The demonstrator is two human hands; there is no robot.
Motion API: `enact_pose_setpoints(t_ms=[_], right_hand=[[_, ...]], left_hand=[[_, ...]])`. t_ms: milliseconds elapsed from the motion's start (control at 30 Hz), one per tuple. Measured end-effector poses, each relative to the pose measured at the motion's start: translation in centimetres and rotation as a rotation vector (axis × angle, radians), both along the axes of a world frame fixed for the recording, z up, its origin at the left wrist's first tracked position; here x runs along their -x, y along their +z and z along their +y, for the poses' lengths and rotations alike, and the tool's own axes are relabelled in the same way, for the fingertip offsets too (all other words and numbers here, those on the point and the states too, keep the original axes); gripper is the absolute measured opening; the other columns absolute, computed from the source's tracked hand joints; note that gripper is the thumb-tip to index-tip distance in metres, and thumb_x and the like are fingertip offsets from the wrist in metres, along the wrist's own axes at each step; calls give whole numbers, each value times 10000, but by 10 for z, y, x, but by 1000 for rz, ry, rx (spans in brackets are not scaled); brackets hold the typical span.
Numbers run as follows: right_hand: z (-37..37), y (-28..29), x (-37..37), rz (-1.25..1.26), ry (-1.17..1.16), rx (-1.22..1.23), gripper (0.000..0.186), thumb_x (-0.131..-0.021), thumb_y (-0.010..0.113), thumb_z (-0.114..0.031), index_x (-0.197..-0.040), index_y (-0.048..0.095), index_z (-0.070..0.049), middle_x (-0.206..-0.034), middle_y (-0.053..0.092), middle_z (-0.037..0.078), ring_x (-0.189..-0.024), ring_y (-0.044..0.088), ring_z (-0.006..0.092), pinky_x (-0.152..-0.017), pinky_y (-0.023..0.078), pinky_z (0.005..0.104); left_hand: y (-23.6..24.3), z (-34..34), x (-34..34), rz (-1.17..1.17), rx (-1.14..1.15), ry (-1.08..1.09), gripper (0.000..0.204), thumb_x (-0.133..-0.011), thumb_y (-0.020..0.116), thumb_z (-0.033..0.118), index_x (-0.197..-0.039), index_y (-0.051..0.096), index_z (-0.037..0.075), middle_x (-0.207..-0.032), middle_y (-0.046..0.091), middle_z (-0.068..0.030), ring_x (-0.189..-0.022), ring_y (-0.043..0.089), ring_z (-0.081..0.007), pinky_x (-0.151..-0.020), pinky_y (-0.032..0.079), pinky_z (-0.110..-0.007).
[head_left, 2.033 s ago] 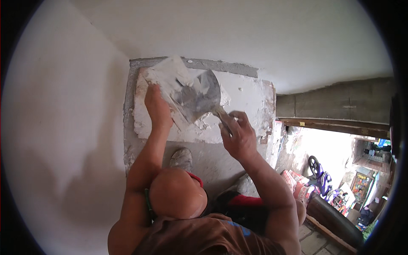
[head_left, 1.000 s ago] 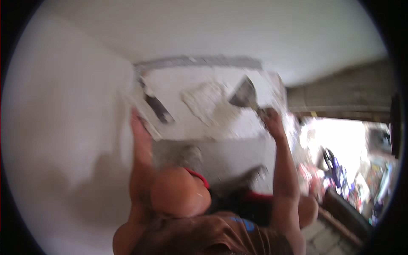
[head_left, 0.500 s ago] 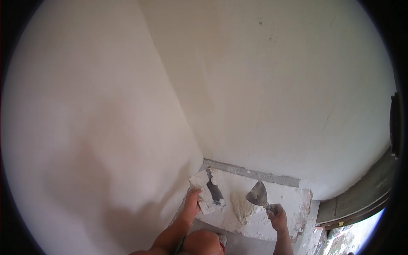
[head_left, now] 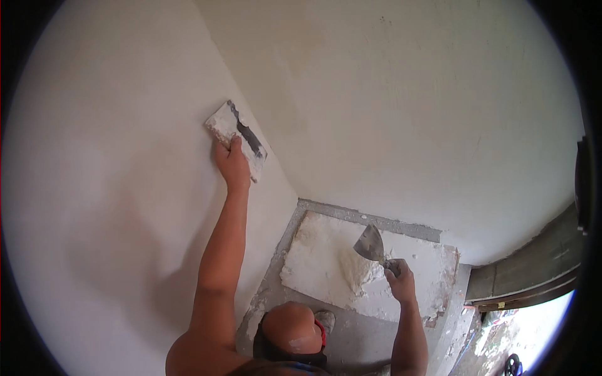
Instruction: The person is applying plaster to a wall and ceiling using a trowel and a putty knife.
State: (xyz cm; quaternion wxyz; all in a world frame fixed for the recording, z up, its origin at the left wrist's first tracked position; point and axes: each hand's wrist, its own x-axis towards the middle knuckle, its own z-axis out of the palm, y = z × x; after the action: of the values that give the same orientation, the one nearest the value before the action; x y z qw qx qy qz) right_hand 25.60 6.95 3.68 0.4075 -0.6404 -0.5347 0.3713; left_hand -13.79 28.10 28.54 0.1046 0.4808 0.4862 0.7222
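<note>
My left hand (head_left: 231, 164) is raised high and grips a flat plastering trowel (head_left: 237, 139) smeared with white plaster, pressed against the white wall (head_left: 113, 188). Lower down, my right hand (head_left: 400, 280) grips the handle of a small putty knife (head_left: 370, 244), whose grey blade points up and left. The knife hovers over a heap of white plaster (head_left: 356, 272) on a flat mixing board (head_left: 313, 244) lying on the floor by the wall corner.
Grey concrete floor (head_left: 370, 326) surrounds the board. A second white wall (head_left: 407, 113) meets the first at a corner above the board. A dark door frame (head_left: 533, 269) and bright outdoor opening lie at the lower right. My shoe (head_left: 325, 318) stands beside the board.
My left hand has lifted the trowel from the board up onto the wall. My right hand stays over the plaster heap with the knife. The view has swung upward.
</note>
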Motion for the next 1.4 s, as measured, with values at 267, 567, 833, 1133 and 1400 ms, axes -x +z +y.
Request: enact_pose_setpoints(t_ms=[267, 567, 833, 1133, 1400], right_hand=[[-19, -7, -3, -57, 27, 70, 247, -839, 679, -88, -1062, 619, 1, -890, 704, 136, -809, 681, 220, -754, 528, 330], [-26, -17, -5, -38, 0, 140, 275, -838, 685, -118, -1086, 622, -17, -915, 706, 160, -846, 699, 283, -778, 532, 367], [-29, -22, -1, -82, 74, 146, 270, -836, 686, -111, -1085, 626, -25, -949, 709, 180, -899, 704, 313, -808, 539, 387], [-44, -13, -10, -102, 5, 158, 293, -837, 700, -146, -1094, 615, -32, -947, 707, 174, -882, 698, 330, -793, 540, 391], [-52, -32, -7, -161, 96, 128, 306, -833, 703, -170, -1091, 612, -34, -940, 704, 199, -899, 692, 372, -793, 543, 418]], left_hand=[[-70, 47, -17, 127, 69, 194, 311, -948, 587, 126, -1151, 545, -106, -1076, 629, -213, -952, 610, -314, -879, 472, -389], [-93, 109, -47, 315, -38, 363, 401, -864, 577, 60, -1218, 519, -118, -1152, 562, -281, -1112, 523, -429, -972, 399, -509], [-120, 48, -102, 126, 20, 64, 395, -841, 653, 31, -1216, 566, -56, -1106, 648, -161, -1016, 623, -220, -892, 489, -362], [-45, 82, -21, 125, 77, 297, 370, -845, 593, 79, -1158, 543, -112, -1126, 596, -278, -1072, 574, -424, -948, 442, -459], [-54, 48, -116, 456, 160, 220, 553, -833, 623, 67, -1340, 463, -88, -1290, 515, -282, -1162, 506, -426, -1022, 390, -494]])
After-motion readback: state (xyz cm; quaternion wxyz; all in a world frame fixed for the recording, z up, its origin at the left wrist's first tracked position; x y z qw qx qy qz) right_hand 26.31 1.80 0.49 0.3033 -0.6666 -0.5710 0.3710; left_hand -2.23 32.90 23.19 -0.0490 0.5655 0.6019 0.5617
